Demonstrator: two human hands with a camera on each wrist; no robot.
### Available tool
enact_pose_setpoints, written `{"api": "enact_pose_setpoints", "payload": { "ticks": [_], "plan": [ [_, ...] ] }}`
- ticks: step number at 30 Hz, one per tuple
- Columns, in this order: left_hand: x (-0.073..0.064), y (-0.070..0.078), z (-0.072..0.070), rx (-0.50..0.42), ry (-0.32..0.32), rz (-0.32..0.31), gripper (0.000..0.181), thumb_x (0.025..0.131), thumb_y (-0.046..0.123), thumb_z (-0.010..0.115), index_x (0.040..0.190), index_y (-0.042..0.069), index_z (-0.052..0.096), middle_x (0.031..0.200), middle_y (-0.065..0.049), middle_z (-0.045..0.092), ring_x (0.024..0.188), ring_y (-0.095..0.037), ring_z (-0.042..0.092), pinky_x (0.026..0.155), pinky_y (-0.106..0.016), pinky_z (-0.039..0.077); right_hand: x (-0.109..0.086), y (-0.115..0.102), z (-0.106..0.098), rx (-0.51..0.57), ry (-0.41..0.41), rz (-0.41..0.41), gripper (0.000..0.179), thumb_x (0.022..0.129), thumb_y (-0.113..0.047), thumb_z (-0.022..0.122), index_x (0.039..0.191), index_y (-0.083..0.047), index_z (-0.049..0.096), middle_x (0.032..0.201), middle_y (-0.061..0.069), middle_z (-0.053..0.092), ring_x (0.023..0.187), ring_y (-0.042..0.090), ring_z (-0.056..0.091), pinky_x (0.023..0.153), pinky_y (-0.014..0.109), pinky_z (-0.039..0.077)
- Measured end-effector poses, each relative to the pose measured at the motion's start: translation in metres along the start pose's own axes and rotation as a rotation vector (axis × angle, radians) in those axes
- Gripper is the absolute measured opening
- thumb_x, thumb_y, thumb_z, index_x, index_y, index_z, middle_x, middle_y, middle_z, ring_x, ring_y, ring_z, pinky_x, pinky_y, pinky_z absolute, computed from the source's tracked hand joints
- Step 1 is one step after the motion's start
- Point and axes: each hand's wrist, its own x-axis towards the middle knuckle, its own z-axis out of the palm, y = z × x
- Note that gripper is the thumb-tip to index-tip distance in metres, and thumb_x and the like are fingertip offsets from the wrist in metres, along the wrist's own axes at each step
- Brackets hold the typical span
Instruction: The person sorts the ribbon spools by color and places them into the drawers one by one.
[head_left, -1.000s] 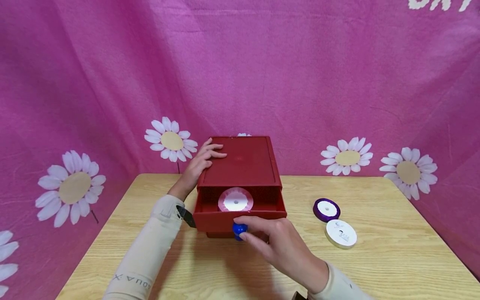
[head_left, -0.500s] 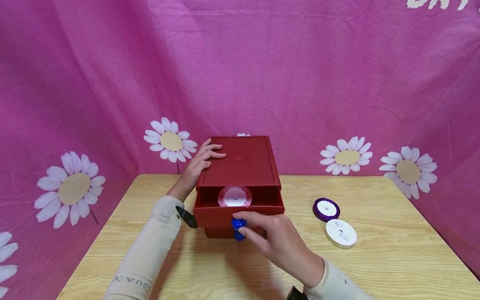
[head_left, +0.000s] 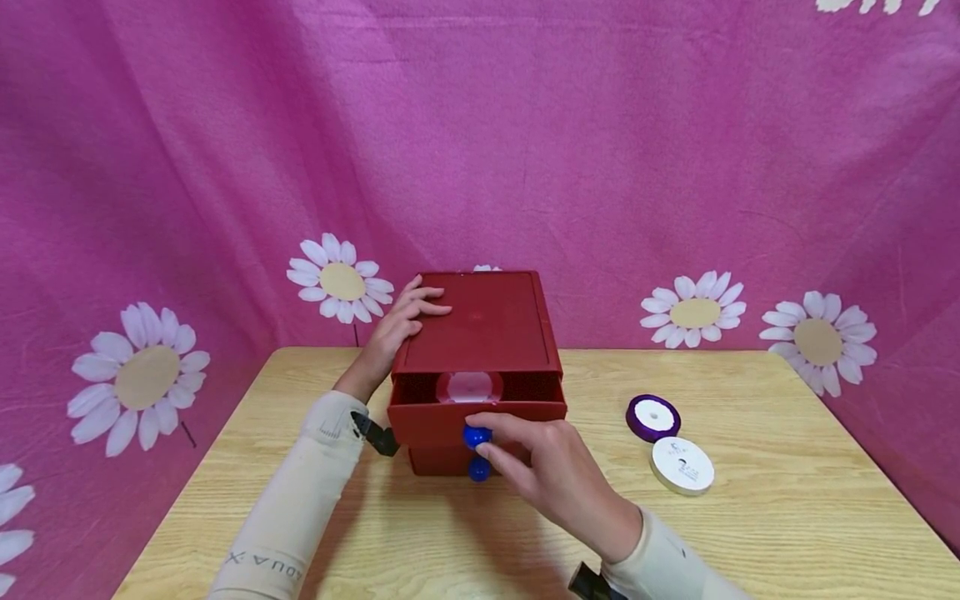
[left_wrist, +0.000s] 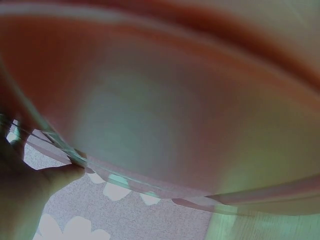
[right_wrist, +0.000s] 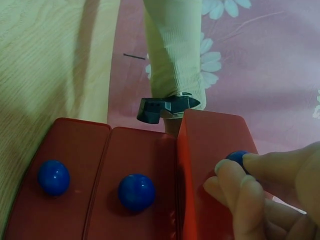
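A red drawer box [head_left: 480, 321] stands on the table, its top drawer [head_left: 427, 423] partly pulled out. Inside that drawer lies a pink ribbon spool [head_left: 469, 387], mostly hidden behind the front panel. My right hand [head_left: 558, 475] pinches the drawer's blue knob [head_left: 476, 437] between thumb and forefinger. My left hand [head_left: 397, 335] rests on the box's left top edge, fingers spread over the lid. In the right wrist view, two lower drawers carry blue knobs [right_wrist: 136, 193] and sit flush, while the top drawer front juts out. The box's side fills the left wrist view, blurred.
To the right of the box lie a purple ribbon spool [head_left: 653, 417] and a white spool [head_left: 682, 466] with printing, side by side on the wooden table [head_left: 787, 467]. A pink cloth [head_left: 600, 167] with white daisies hangs behind and at both sides.
The top drawer has slid inward, away from me, with my right hand following on its knob. Less of the pink spool shows. My left hand has stayed on the box.
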Motion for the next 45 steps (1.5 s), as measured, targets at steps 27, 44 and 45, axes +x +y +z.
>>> {"api": "enact_pose_setpoints", "payload": {
  "ticks": [27, 44, 45],
  "plan": [
    [0.0, -0.002, 0.0, -0.012, 0.002, 0.027, 0.041, 0.088, -0.003, 0.032, 0.117, -0.017, 0.057, 0.141, -0.033, 0.036, 0.145, -0.041, 0.0, 0.114, -0.056, -0.002, 0.009, 0.006, 0.002, 0.059, -0.004, 0.07, 0.032, 0.088, -0.017, 0.07, 0.12, -0.021, 0.068, 0.087, -0.007, 0.071, 0.059, -0.001, 0.058, 0.055, 0.021, 0.051],
    [0.0, 0.003, 0.0, 0.018, -0.001, 0.01, 0.041, 0.089, -0.004, 0.032, 0.12, -0.015, 0.057, 0.143, -0.032, 0.034, 0.145, -0.04, 0.0, 0.114, -0.057, -0.002, 0.012, 0.007, 0.003, 0.131, -0.019, 0.121, 0.035, 0.089, -0.012, 0.069, 0.123, -0.019, 0.066, 0.088, 0.0, 0.072, 0.058, -0.002, 0.061, 0.054, 0.021, 0.053],
    [0.0, 0.003, 0.0, 0.016, 0.0, 0.003, 0.041, 0.089, -0.004, 0.032, 0.12, -0.015, 0.057, 0.144, -0.031, 0.034, 0.145, -0.04, 0.0, 0.114, -0.057, -0.002, 0.012, 0.007, 0.003, 0.13, -0.018, 0.121, 0.035, 0.089, -0.012, 0.069, 0.123, -0.019, 0.066, 0.087, 0.0, 0.072, 0.058, -0.002, 0.061, 0.054, 0.021, 0.053]
  ]
}}
